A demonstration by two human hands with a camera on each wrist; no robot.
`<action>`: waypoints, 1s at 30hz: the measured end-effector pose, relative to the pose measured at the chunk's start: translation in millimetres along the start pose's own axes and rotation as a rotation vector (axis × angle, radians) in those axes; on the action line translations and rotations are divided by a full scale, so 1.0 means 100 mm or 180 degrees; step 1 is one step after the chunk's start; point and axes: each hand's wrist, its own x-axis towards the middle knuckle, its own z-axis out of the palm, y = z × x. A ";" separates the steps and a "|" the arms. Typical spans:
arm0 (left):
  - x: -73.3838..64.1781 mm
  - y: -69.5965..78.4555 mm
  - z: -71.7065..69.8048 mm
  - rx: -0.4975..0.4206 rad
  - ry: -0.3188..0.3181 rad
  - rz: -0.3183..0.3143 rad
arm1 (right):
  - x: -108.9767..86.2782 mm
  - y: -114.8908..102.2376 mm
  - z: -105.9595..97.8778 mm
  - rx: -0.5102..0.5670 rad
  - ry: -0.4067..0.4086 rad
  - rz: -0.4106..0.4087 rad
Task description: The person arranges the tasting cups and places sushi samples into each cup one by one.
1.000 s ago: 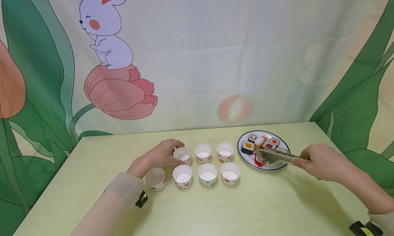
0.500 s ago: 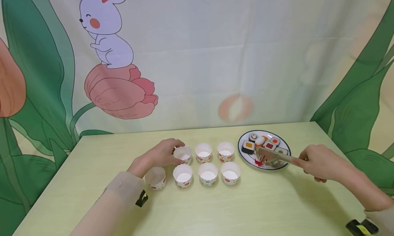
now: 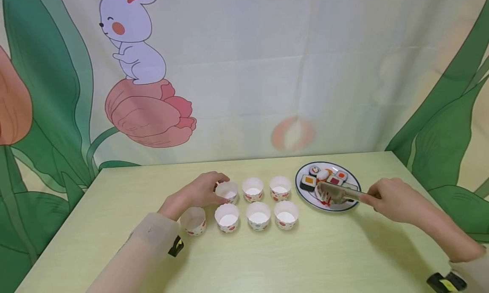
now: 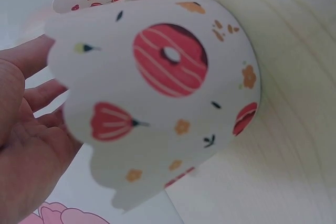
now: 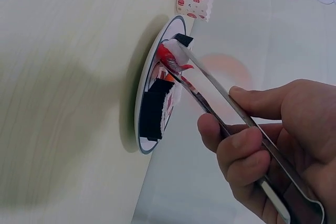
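Note:
My left hand [image 3: 200, 191] holds a white paper baking cup [image 3: 227, 192] at the left of the back row, thumb and fingers around its rim. Close to the left wrist camera, another cup [image 4: 173, 98] with a doughnut print hides part of that hand [image 4: 31, 135]. My right hand [image 3: 395, 199] grips metal tongs [image 5: 210, 93]. Their tips are around a red-and-white sushi piece [image 5: 170, 56] at the near side of a blue-rimmed plate [image 3: 305, 201]. Other toy-like sushi pieces, among them a black-wrapped roll [image 3: 307, 182], lie on the plate.
More paper cups stand in two rows left of the plate, including a back-row cup [image 3: 280, 193] close to its rim and a front-row cup [image 3: 285, 221]. A printed curtain [image 3: 244, 80] hangs behind the pale table [image 3: 305, 259].
The tongs have shifted slightly at the plate and their tips have come together around the red-and-white sushi piece. The left hand and the cups have stayed in place.

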 end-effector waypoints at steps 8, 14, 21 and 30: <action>0.01 -0.01 0.01 -0.0005 -0.0011 -0.0013 | 0.00 -0.01 -0.01 -0.0037 0.0052 -0.0011; 0.01 0.00 0.01 0.0004 -0.0019 -0.0044 | 0.00 -0.01 -0.03 -0.0108 0.0046 -0.0009; 0.01 0.01 0.01 0.0015 -0.0015 -0.0070 | -0.01 -0.02 -0.03 -0.0219 0.0030 -0.0050; 0.02 0.00 0.02 -0.0012 -0.0010 -0.0064 | -0.05 -0.06 -0.05 -0.0373 0.0077 -0.0179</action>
